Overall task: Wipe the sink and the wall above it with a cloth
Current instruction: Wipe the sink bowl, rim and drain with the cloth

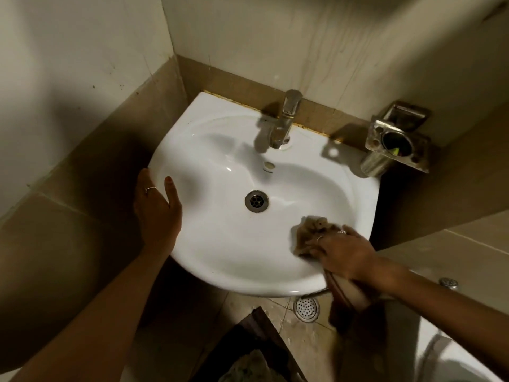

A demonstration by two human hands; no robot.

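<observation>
A white ceramic sink [220, 150] is fixed in a tiled corner, with a chrome tap [285, 119] at its back and a metal drain [256, 201] in the bowl. My right hand [344, 252] presses a brown cloth [311, 232] against the bowl's front right slope; the cloth's tail hangs over the rim below my wrist. My left hand [157, 208] grips the sink's left rim, thumb inside the bowl. The wall [303, 45] above the sink is pale tile with faint streaks.
A metal soap dish and cup holder [396, 139] is mounted on the wall right of the sink. A floor drain [306, 308] lies below the sink. A white fixture with a chrome button [449, 283] sits at the lower right.
</observation>
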